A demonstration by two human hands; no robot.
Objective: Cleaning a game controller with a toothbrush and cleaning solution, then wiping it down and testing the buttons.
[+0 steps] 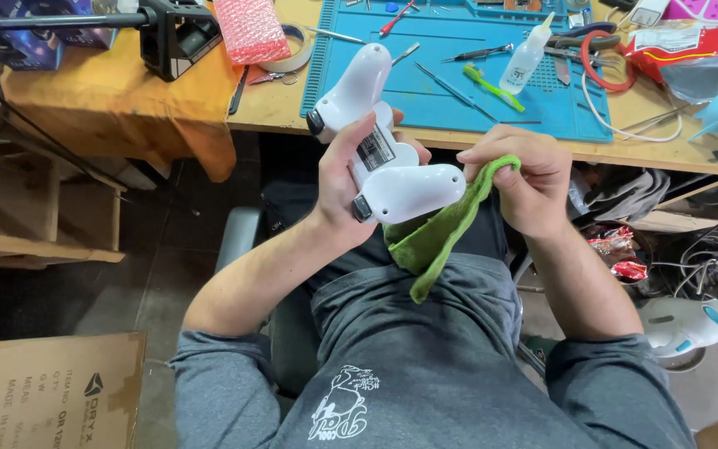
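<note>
Above the lap of the seated person, one white game controller (380, 154) with two rounded grips is clasped in the left hand (344, 179), fingers wrapped round its middle, while the right hand (525, 179) is closed on one green cloth (438, 229) whose upper end is bunched at the fingertips beside the nearer grip and whose lower end hangs over the grey shirt. Beyond the hands, the wooden workbench (666, 150) carries one blue work mat (450, 66) with one small white squeeze bottle (527, 56), one green-handled tool (492, 87) and several thin metal tools. One pink bubble-wrap piece (251, 29) and one tape roll (292, 51) lie left of the mat, well apart from the controller.
</note>
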